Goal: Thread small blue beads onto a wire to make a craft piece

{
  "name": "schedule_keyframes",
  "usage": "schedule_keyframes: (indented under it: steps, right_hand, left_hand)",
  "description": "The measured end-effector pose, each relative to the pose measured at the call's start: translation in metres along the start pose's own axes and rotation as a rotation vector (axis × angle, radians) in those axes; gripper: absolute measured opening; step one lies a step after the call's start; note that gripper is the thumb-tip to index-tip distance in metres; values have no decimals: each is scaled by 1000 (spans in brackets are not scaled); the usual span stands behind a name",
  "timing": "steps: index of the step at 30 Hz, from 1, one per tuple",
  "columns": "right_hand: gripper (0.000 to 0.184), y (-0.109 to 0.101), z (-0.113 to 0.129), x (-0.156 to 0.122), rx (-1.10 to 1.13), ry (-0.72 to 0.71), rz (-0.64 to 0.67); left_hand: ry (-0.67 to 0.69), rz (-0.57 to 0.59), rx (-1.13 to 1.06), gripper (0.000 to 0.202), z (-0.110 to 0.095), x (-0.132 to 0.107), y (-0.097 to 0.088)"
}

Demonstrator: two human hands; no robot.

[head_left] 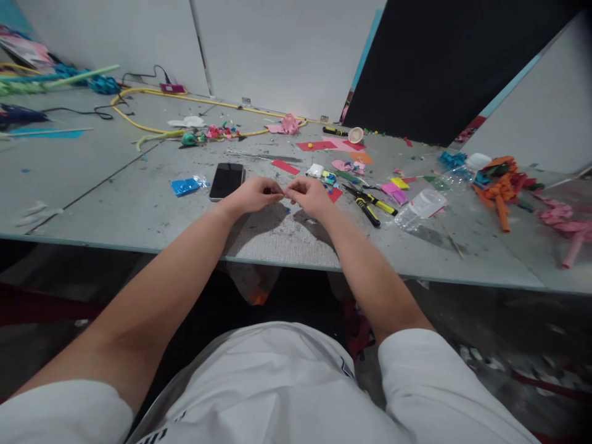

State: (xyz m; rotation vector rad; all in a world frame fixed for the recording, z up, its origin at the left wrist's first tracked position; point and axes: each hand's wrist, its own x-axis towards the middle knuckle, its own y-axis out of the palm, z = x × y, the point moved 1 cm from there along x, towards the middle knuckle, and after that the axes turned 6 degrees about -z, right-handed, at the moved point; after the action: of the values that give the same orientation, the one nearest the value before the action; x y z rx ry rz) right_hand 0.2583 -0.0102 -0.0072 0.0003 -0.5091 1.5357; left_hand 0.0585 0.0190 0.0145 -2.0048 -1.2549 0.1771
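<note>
My left hand [259, 193] and my right hand [309, 194] meet fingertip to fingertip above the grey table [277, 243]. Both are closed in a pinch. Whatever lies between the fingertips is too small to name. A dark smartphone [227, 180] lies just left of my left hand, with a blue packet [185, 186] beyond it. To the right of my right hand are yellow-and-black pliers [369, 205], opened out on the table. Small colourful bits and a white packet [316, 170] lie behind my right hand.
A clear plastic bottle [428, 200] lies at the right, near orange crepe paper [502, 185]. Red paper strips [285, 167] and a yellow cord [152, 128] lie farther back. At the far left is a glue gun [21, 114]. White panels [291, 55] stand behind the table.
</note>
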Motion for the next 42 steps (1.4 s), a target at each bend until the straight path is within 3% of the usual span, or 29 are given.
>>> schedule_keyframes:
  steps: [8,15,24,31,35,42]
  right_hand:
    - [11,6,-7,0,-32,-327,-33]
    - [15,3,-6,0,-65,-396,-37]
    - [14,4,7,-6,-56,-298,-51]
    - [17,4,4,-5,8,-199,-55]
    - [23,5,3,-4,102,-76,25]
    - [25,3,10,-7,250,45,72]
  left_hand:
    - [-125,52,-403,25,-2,-5,-3]
    - [-143,40,-496,20,-6,-6,-4]
    - [-139,32,-504,15,-11,-8,-5]
    - [-122,34,-428,25,-7,-10,-4]
    - [-128,17,-364,27,-8,-11,-3]
    - [36,-62,-265,29,-9,-13,-2]
